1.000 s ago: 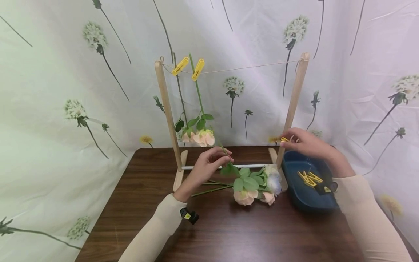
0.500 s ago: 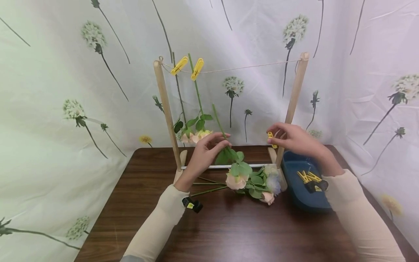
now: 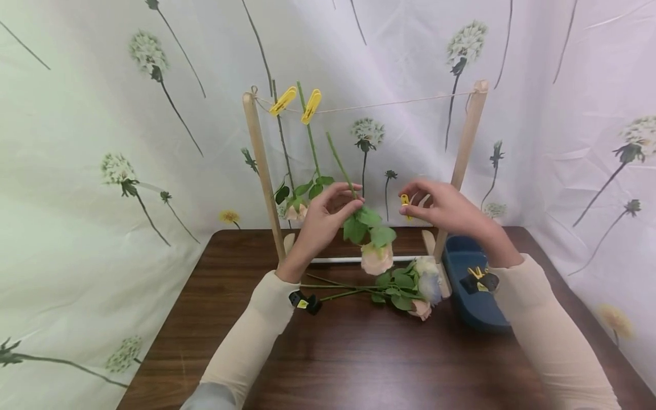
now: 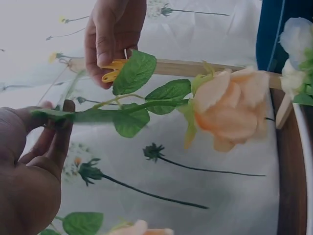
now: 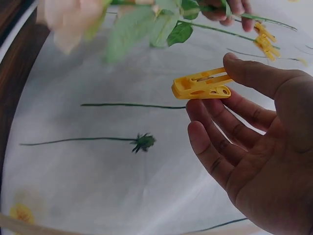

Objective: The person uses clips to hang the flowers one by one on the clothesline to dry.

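My left hand (image 3: 330,213) pinches the green stem of a peach rose (image 3: 377,259), whose bloom hangs down while the stem points up. In the left wrist view the rose (image 4: 230,110) shows its leaves and full bloom. Level with it on the right, my right hand (image 3: 443,208) holds a yellow clothespin (image 5: 201,85) between thumb and fingers. Two yellow clothespins (image 3: 283,101) grip flower stems at the left end of a string (image 3: 389,104). The blooms of those hanging flowers are partly hidden behind my left hand.
A wooden frame with two posts (image 3: 466,136) carries the string above the dark wooden table (image 3: 359,359). Several flowers (image 3: 427,282) lie by the frame's white bar (image 3: 335,260). At the right stands a blue basin (image 3: 482,313) with yellow clothespins (image 3: 478,272) in it.
My left hand has raised the rose off the pile, its stem now reaching higher. My right hand has moved left and up with the clothespin, away from the basin and toward the rose.
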Tool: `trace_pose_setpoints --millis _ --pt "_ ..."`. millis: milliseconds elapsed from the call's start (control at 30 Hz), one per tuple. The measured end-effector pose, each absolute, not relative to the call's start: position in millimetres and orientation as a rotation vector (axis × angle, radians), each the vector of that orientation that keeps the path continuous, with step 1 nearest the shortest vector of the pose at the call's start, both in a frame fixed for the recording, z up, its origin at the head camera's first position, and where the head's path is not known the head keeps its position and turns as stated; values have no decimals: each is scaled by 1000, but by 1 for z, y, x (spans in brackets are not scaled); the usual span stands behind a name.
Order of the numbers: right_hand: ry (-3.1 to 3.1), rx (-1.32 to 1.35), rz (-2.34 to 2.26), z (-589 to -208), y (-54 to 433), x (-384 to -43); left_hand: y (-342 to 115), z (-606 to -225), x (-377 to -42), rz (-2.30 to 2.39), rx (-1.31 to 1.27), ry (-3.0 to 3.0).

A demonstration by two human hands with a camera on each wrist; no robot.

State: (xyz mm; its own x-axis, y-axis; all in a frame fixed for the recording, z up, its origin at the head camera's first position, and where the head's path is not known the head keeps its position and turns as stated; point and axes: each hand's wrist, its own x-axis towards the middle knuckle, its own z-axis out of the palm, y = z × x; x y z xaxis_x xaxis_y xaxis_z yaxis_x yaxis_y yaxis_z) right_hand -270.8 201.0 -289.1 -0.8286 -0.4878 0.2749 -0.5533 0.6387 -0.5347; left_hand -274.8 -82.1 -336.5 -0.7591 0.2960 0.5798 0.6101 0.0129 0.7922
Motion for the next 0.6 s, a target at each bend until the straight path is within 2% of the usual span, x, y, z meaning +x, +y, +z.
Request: trace_pose_setpoints --millis 600 --pt "-2563 857 986 -254 163 -276 -80 -295 -289 -1744 -833 -1984"
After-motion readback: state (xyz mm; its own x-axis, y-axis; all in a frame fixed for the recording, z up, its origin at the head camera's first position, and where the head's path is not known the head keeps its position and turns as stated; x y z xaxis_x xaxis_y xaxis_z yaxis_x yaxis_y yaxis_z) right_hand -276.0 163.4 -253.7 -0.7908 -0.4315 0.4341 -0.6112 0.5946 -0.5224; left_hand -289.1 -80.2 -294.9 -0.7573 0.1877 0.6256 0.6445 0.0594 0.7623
